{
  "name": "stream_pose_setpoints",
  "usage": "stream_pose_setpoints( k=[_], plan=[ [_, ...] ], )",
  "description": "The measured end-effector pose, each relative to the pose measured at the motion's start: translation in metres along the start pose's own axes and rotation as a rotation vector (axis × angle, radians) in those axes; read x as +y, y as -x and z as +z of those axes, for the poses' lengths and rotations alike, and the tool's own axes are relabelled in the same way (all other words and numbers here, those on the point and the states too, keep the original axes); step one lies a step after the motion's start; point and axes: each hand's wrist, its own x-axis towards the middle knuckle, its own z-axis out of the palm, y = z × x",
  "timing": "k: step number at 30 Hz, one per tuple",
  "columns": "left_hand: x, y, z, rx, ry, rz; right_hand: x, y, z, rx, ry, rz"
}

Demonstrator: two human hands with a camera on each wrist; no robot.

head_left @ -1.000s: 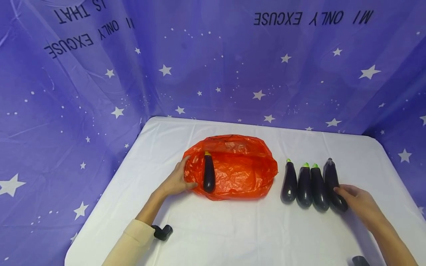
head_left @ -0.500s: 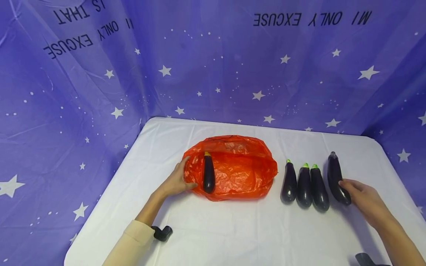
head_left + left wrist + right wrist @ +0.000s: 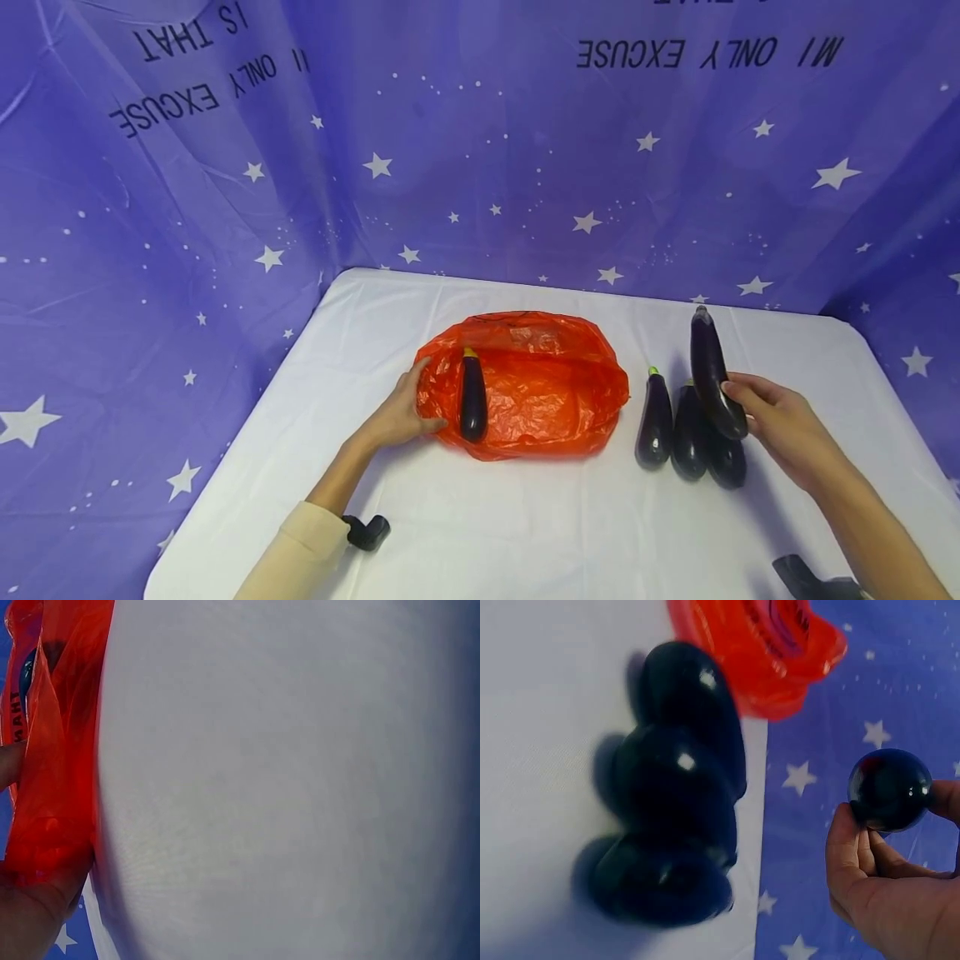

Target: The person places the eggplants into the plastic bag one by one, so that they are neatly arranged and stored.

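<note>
Currently grasps an eggplant point(image 3: 712, 367) over the worktop point(image 3: 540, 533) in right fingers point(image 3: 753, 387), the red bag point(image 3: 547, 404) in left fingers point(image 3: 413, 377). Partly covers the eggplant row point(image 3: 687, 437) in head view, not in right wrist view.

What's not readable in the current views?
Head: stem end of the rightmost lying eggplant, hidden behind the held eggplant.
Right wrist: the held eggplant's stem end, behind its own near end.
Left wrist: parts of the left hand and red bag, cut off by the left edge.
</note>
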Motion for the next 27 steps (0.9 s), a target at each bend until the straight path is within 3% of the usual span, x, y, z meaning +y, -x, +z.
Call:
stream_pose_setpoints(
  k=[2,5,18,27],
  plan=[
    [0.000,0.000,0.001,-0.003,0.002,-0.007,-0.006,0.000,0.008,-0.011,0.053,0.005],
    [0.000,0.000,0.002,-0.005,0.004,-0.013,-0.015,-0.001,0.021,-0.027,-0.011,0.009],
    [-0.001,0.000,0.001,0.002,-0.018,-0.003,-0.040,-0.007,0.093,-0.051,0.063,0.094],
    [-0.002,-0.001,0.001,-0.003,-0.006,-0.016,-0.043,-0.011,0.139,-0.048,0.103,0.062]
  ],
)
